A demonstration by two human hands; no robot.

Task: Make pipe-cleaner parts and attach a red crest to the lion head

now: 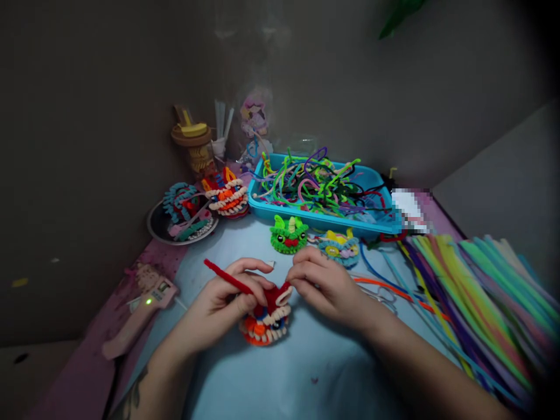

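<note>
Partly hiding a red-orange figure (263,331) gripped in left hand (230,306), pinching its ear (283,296) with right hand (326,283). Working over blue sheet (280,385) near dim walls (350,87).

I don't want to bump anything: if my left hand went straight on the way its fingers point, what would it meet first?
Your left hand would probably first meet your right hand, which is just across from it, to its right; depth is unclear in this single view.
</note>
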